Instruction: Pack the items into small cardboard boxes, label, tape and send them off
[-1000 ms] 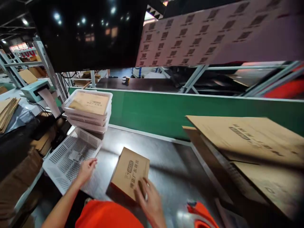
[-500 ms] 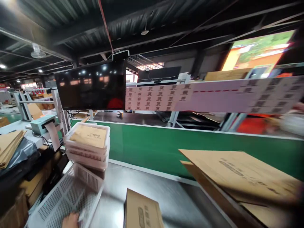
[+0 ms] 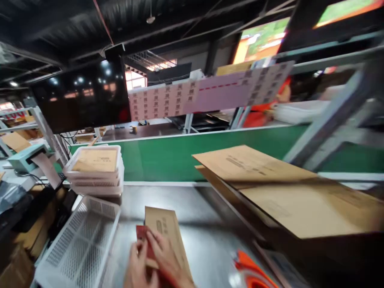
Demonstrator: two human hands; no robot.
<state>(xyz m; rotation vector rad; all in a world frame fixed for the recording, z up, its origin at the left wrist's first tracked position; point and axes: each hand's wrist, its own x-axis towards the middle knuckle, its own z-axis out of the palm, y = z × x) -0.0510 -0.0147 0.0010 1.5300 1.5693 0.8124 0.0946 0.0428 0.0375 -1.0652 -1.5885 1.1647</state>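
Observation:
Over the metal tabletop, my left hand (image 3: 138, 262) and my right hand (image 3: 165, 253) are close together, fingers closed around a small flat red packet (image 3: 142, 233). Whether it is paper or plastic I cannot tell, and part of it is hidden behind the fingers. Just behind and beneath the hands lies a narrow brown cardboard box (image 3: 171, 224) with dark print on top. To the left of my hands sits a white perforated plastic basket (image 3: 79, 244) with nothing visible in it.
Stacked white baskets (image 3: 99, 176) stand at the back left, the top one holding a flat brown carton. Large flat cardboard pieces (image 3: 255, 168) jut in from the right. An orange item with a pale stripe (image 3: 255, 272) shows at bottom right. A green panel (image 3: 156, 160) borders the table's back.
The view has swung to the right. One hand was in the empty basket; now both hands are together in front of the cardboard box, holding the red packet. The orange item has come into view.

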